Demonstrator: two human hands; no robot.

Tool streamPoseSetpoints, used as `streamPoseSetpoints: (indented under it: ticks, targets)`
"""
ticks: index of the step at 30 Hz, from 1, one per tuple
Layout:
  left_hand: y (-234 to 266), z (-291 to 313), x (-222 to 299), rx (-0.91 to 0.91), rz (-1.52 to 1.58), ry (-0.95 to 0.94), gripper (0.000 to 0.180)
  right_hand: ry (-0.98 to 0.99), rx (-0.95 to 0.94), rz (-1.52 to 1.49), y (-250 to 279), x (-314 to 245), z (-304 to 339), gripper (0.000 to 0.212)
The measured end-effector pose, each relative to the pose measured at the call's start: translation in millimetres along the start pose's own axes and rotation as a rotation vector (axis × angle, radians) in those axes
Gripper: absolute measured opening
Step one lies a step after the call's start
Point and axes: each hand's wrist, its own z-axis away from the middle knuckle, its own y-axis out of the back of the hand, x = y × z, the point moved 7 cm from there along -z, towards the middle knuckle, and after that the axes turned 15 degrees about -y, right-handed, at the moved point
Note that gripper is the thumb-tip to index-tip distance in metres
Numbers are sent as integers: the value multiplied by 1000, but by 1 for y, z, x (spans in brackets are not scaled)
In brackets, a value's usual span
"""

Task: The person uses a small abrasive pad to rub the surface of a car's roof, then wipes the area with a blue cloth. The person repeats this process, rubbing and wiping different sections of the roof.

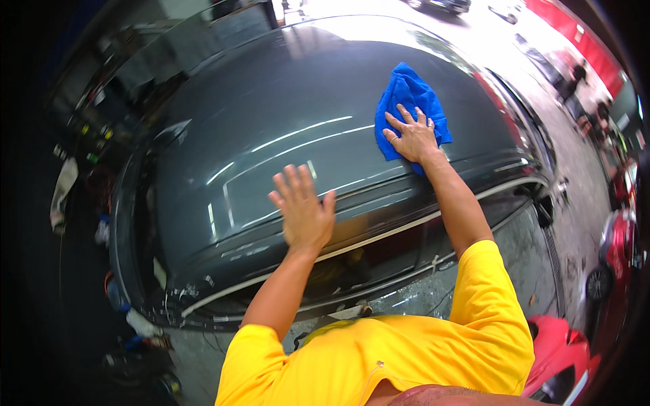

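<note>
A dark grey car roof (264, 128) spreads out in front of me, glossy with reflected strips of light. My right hand (413, 135) lies flat with spread fingers on a blue cloth (406, 88), pressing it against the right part of the roof. The cloth is creased, and its far corner reaches past my fingertips. Nearer the roof's edge, my left hand (302, 213) is open, its fingers stretched out and holding nothing. Whether its palm touches the roof, I cannot tell.
Below the roof edge run the car's side windows (379, 257). Red cars stand at the right, one (613, 250) farther off and another (558, 352) close behind my right arm. People (575, 81) are at the far right. Cluttered gear lies in the dark at left.
</note>
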Motion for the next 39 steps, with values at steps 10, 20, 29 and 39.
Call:
streamPoseSetpoints:
  ticks: [10,20,29,39]
  targets:
    - [23,31,-15,382,305,-116,81,363,57,-93,2,-188,109,55]
    - [110,174,-28,681,486,-289,85,45,-635,-1709,38,-269,123,48]
    - [59,516,-176,186,279,680,74,-172,319,-473,46,-46,-16,59]
    - [29,890,-41,-553,115,2099,70,-65,-89,-65,3,-275,68,87]
